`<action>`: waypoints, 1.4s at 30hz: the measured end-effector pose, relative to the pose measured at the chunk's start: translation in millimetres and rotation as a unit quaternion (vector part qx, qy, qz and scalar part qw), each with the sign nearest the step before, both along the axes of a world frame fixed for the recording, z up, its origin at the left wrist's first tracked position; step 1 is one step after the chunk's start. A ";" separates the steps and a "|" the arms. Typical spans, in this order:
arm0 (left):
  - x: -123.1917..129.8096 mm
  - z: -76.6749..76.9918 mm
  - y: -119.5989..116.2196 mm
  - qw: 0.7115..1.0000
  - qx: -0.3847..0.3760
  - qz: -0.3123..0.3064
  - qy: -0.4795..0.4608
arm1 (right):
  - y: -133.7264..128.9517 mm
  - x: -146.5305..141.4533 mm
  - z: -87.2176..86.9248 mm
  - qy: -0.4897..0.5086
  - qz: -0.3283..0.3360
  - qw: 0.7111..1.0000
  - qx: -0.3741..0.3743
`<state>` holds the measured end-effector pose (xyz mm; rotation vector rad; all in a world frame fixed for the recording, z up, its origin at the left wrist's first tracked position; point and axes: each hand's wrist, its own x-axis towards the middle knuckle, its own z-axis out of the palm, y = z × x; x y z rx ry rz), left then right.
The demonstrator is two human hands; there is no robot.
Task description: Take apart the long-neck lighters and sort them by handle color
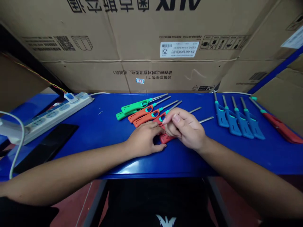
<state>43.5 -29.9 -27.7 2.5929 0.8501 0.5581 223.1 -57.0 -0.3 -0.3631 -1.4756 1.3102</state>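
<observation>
Green lighters (136, 107) with long metal tips lie on the blue table, beside orange lighters (144, 118). My left hand (145, 138) rests over the red lighters (165, 137), its thumb and fingers apart around a gap. Just right of it, my right hand (186, 127) is raised with its fingers curled and thumb pressed to them; whether anything small is between them is hidden. The hands cover parts of the red lighters. Several blue lighters (233, 123) form a row to the right, and another red lighter (281, 126) lies at the far right.
A white power strip (56, 115) with plugs and cables sits at the left, near a black flat object (47, 146). A large cardboard panel (142, 50) stands along the back of the blue table (189, 164). More cardboard (281, 97) stands at the right.
</observation>
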 end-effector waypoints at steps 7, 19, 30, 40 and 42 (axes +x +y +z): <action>2.7 -4.3 2.5 0.999 0.020 -0.019 -0.027 | 0.8 0.5 0.8 -0.014 -0.014 1.000 -0.022; 5.7 -3.4 -0.7 1.000 0.019 0.003 0.003 | -2.2 -7.1 6.2 -0.068 -0.060 0.994 -0.065; 5.9 -3.0 -1.0 0.999 0.029 0.012 0.023 | -1.9 -4.6 10.6 -0.126 -0.107 0.985 -0.047; 10.3 -2.9 -3.9 1.000 0.025 0.017 0.000 | -5.3 2.4 82.9 -0.712 -0.087 0.658 0.228; 11.0 -4.8 -3.7 0.999 0.034 0.024 -0.002 | -3.1 3.0 90.5 -0.699 -0.012 0.670 0.250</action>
